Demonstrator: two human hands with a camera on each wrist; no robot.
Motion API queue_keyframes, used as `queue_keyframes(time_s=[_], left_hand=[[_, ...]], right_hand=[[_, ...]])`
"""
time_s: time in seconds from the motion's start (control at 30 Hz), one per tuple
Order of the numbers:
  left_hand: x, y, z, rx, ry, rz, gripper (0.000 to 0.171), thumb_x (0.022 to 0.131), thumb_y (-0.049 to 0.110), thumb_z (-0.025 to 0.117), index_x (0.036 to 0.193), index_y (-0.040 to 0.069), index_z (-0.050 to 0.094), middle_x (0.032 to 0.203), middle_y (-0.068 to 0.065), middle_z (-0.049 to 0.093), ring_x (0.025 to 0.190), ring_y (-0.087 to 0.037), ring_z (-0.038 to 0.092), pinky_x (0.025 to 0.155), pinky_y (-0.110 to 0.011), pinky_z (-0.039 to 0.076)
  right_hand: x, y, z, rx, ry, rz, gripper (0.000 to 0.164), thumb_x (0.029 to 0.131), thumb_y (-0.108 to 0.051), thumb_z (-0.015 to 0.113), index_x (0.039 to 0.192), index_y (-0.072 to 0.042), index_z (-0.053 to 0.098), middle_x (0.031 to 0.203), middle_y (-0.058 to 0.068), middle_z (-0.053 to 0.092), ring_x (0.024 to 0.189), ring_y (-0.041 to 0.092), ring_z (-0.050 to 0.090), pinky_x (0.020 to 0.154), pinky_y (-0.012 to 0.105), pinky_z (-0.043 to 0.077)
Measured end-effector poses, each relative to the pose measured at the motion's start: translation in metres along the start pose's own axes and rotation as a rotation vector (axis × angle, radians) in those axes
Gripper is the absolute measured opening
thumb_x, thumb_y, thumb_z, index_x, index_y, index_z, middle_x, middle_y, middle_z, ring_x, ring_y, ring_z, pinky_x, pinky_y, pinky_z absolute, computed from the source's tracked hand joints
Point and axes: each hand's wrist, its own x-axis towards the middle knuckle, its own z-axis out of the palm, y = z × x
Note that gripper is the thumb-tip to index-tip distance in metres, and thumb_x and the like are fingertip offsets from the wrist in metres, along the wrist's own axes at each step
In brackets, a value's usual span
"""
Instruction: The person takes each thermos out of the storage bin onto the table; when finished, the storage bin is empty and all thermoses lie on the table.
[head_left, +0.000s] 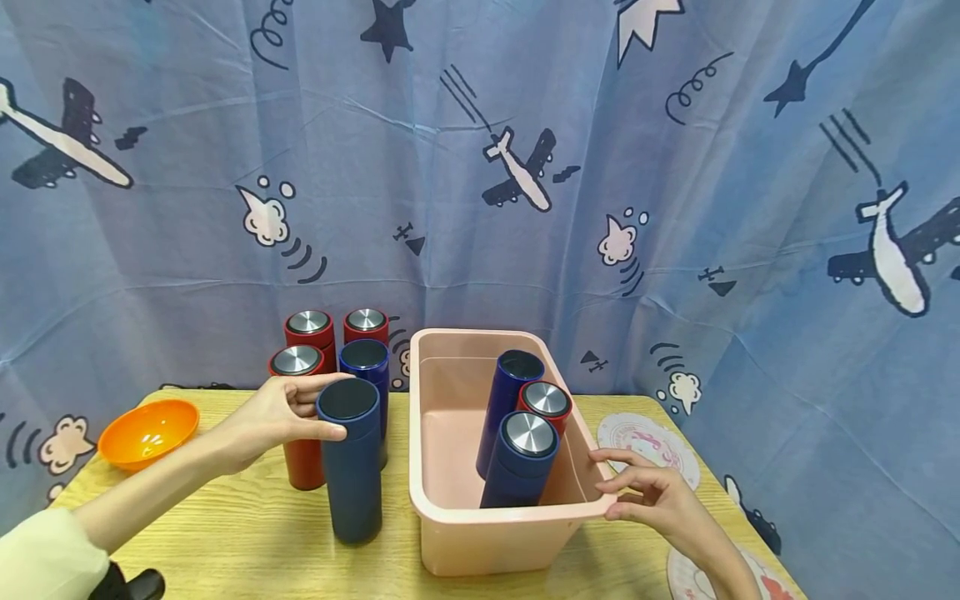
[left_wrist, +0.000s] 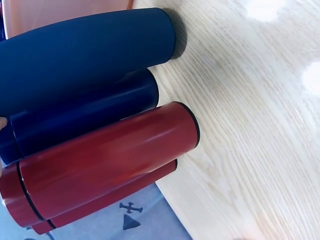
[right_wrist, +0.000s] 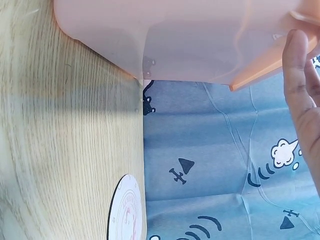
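Observation:
My left hand grips a matte dark blue thermos flask near its black-topped lid. The flask stands nearly upright, its base close over the table with a shadow beside it. Behind it are a glossy blue flask and red flasks with silver lids, the nearest red flask beside my fingers. A pink plastic bin stands to the right. Inside it lean a glossy blue flask, a red flask and a dark blue flask with a silver lid. My right hand holds the bin's right front rim.
An orange bowl sits at the table's left edge. Round printed mats lie on the right, one mat behind my right hand and another mat near the front. A blue patterned curtain hangs behind the wooden table.

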Motion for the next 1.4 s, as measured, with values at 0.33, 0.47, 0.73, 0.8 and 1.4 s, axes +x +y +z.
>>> queue_keyframes(time_s=[0.33, 0.47, 0.73, 0.8, 1.4], left_hand=[[0.012, -0.005, -0.001, 0.033, -0.009, -0.052, 0.071, 0.080, 0.013, 0.078, 0.141, -0.001, 0.044, 0.129, -0.020, 0.058, 0.112, -0.023, 0.062, 0.089, -0.033, 0.053], [0.015, -0.008, 0.000, 0.034, -0.002, -0.056, 0.072, 0.080, 0.013, 0.078, 0.142, -0.001, 0.043, 0.128, -0.020, 0.059, 0.112, -0.024, 0.062, 0.090, -0.033, 0.053], [0.017, -0.014, 0.001, 0.009, -0.019, -0.040, 0.073, 0.079, 0.011, 0.078, 0.142, -0.003, 0.042, 0.132, -0.022, 0.055, 0.113, -0.025, 0.061, 0.089, -0.033, 0.053], [0.017, -0.016, 0.000, 0.010, -0.020, -0.038, 0.073, 0.080, 0.011, 0.078, 0.142, -0.003, 0.042, 0.132, -0.022, 0.055, 0.113, -0.024, 0.061, 0.089, -0.033, 0.053], [0.016, -0.017, -0.004, 0.015, -0.007, -0.041, 0.071, 0.079, 0.012, 0.079, 0.140, -0.002, 0.045, 0.139, -0.023, 0.048, 0.131, -0.040, 0.041, 0.098, -0.041, 0.046]], right_hand=[[0.000, 0.000, -0.001, -0.001, 0.012, 0.036, 0.021, 0.082, 0.013, 0.065, 0.102, 0.008, 0.069, 0.131, -0.001, 0.057, 0.111, 0.012, 0.060, 0.075, 0.027, 0.057], [0.000, 0.000, -0.001, -0.005, 0.004, 0.020, 0.021, 0.083, 0.011, 0.065, 0.103, 0.008, 0.069, 0.131, -0.001, 0.057, 0.112, 0.012, 0.059, 0.076, 0.026, 0.057], [0.000, 0.001, -0.001, -0.012, 0.009, 0.022, 0.021, 0.082, 0.011, 0.065, 0.103, 0.007, 0.070, 0.131, 0.000, 0.057, 0.115, 0.011, 0.057, 0.077, 0.027, 0.057], [0.000, 0.001, 0.000, -0.008, 0.020, 0.048, 0.021, 0.082, 0.011, 0.066, 0.102, 0.006, 0.070, 0.131, -0.001, 0.057, 0.116, 0.010, 0.056, 0.077, 0.027, 0.057], [-0.001, 0.002, -0.002, -0.006, 0.012, 0.010, 0.022, 0.083, 0.013, 0.064, 0.104, 0.007, 0.069, 0.131, 0.000, 0.057, 0.118, 0.010, 0.054, 0.077, 0.026, 0.056]])
